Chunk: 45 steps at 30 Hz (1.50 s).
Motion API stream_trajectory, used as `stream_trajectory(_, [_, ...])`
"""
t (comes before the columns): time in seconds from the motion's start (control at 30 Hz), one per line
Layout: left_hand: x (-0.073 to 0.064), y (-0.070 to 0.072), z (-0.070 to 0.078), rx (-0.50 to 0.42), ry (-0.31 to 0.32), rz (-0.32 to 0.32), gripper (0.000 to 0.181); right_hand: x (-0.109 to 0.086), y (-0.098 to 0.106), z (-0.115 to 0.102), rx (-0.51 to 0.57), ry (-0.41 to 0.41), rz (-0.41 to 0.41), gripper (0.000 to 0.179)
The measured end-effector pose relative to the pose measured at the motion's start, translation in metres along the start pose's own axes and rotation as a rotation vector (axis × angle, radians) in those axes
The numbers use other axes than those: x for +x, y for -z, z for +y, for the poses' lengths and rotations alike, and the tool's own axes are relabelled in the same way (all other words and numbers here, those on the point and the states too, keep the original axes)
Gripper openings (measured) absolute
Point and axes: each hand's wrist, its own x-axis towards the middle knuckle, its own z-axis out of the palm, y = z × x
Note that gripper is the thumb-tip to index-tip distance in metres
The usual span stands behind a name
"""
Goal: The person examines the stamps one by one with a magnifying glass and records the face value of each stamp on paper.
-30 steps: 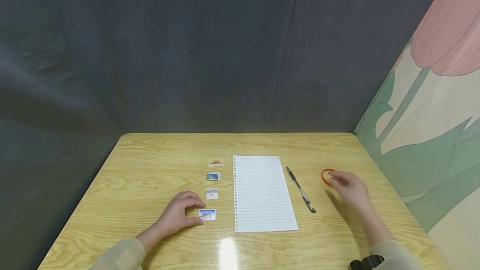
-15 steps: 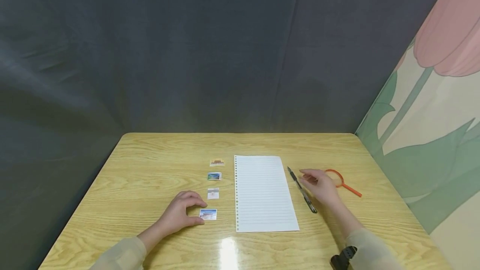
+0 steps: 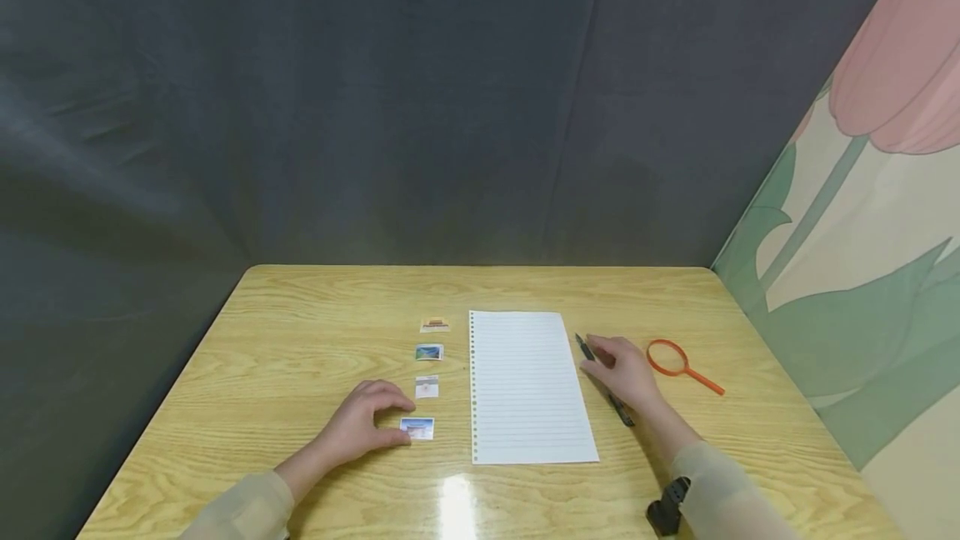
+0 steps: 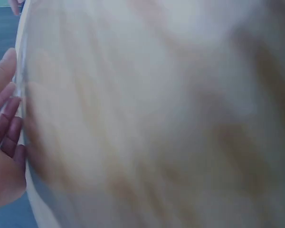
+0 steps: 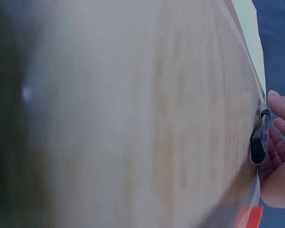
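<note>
Four-sided, stamp-like little pictures stand in a column left of a lined sheet [image 3: 532, 390]. My left hand [image 3: 367, 417] rests by the lowest blue-and-white stamp-like picture [image 3: 417, 428], its thumb tip at that picture's left edge and its index finger arched above. Over a pen [image 3: 621, 411] with black ends lies my right hand [image 3: 624, 372], thumb and index fingertips spread to either side of the barrel, whose middle they hide. In the right wrist view the pen [image 5: 259, 142] shows end-on close to the fingers. The left wrist view shows the left hand [image 4: 7, 123] at the frame's edge, fingers loosely bent.
An orange magnifying glass [image 3: 703, 382] lies right of the right hand. Other small pictures, a pale one [image 3: 427, 387], a blue-green one [image 3: 429, 352] and a yellow one [image 3: 435, 325], lie farther back on the wooden table [image 3: 315, 315]. A dark curtain [image 3: 450, 107] hangs behind.
My right hand has let go of the magnifying glass, which now lies on the table, and has moved left onto the pen. The left hand has barely shifted.
</note>
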Motion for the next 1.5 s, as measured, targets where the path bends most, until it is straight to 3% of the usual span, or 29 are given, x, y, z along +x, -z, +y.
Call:
stream_trajectory(0.2, [0.008,0.002,0.014,-0.006,-0.011,0.016,0.034,0.001,-0.003,-0.001,-0.038,-0.049,-0.002,0.048])
stream_trajectory(0.37, [0.02,-0.003,0.032,-0.016,-0.078,0.061,0.034,0.002,-0.004,-0.004,-0.067,-0.06,0.006,0.044])
stream_trajectory(0.67, [0.05,-0.031,0.059,-0.031,-0.14,0.089,0.037,0.003,-0.006,0.0,-0.136,-0.073,0.022,0.039])
stream_trajectory(0.83, [0.065,-0.044,0.073,-0.082,-0.131,0.066,0.035,0.003,-0.009,0.0,-0.127,-0.084,0.023,0.037])
stream_trajectory(0.97, [0.075,-0.056,0.081,-0.039,-0.158,0.053,0.036,0.003,-0.011,0.0,-0.128,-0.081,0.042,0.034])
stream_trajectory(1.13, [0.089,-0.072,0.089,0.007,-0.229,0.089,0.039,0.003,-0.012,-0.001,-0.117,-0.089,0.077,0.03])
stream_trajectory(1.5, [0.103,-0.087,0.104,0.031,-0.226,0.088,0.049,0.004,-0.011,0.001,-0.069,-0.14,0.1,0.023])
